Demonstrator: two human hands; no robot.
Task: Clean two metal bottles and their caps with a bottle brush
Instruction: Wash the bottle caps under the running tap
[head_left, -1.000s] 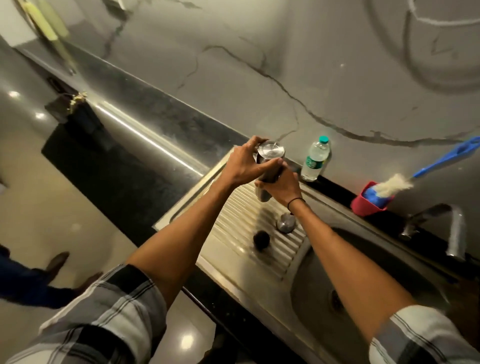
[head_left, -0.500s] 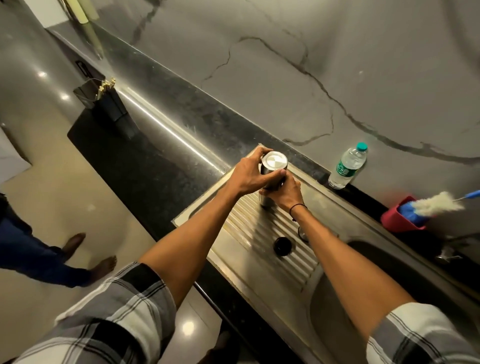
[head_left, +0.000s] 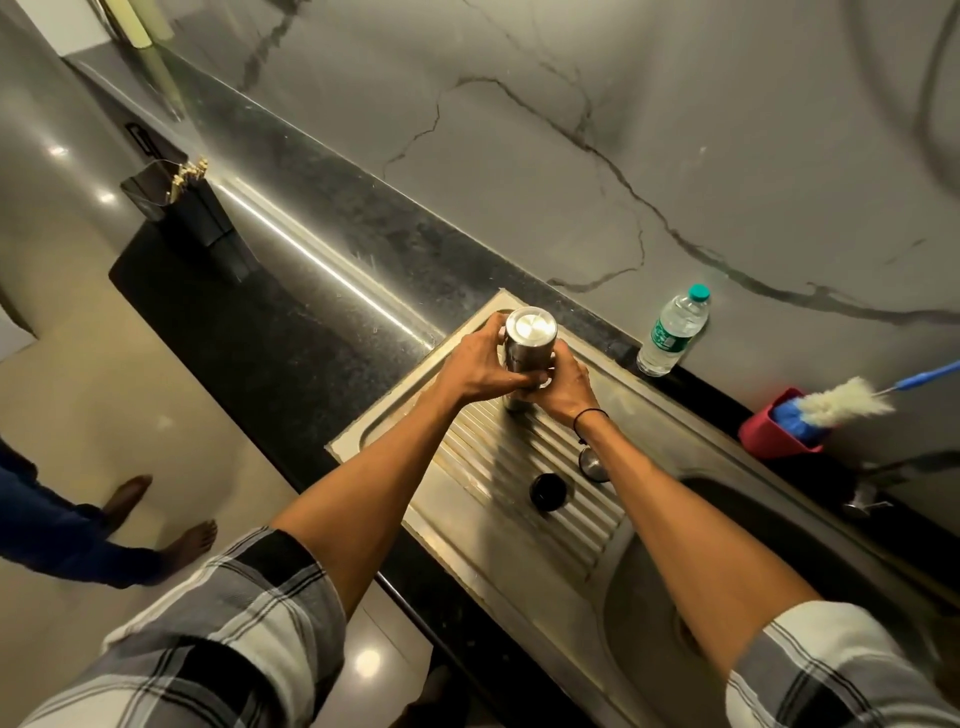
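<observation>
Both hands meet on one steel bottle (head_left: 527, 358) at the far end of the ribbed draining board (head_left: 519, 467). His left hand (head_left: 478, 366) wraps its fingers round the bottle's body from the left, and the right hand (head_left: 566, 389) grips it lower down from the right, a black band at the wrist. That bottle stands with a flat, bright, brushed disc facing up; I cannot tell whether this is its base or a cap. Nearer on the ribs sits a black cap (head_left: 546, 491), and just beside it a round steel cap (head_left: 592, 462), half hidden behind his right forearm. Further back, by the wall, stands a clear plastic water bottle (head_left: 672, 332). To its right, a red holder (head_left: 769, 434) carries a bottle brush (head_left: 841, 400) with white bristles and a blue handle.
</observation>
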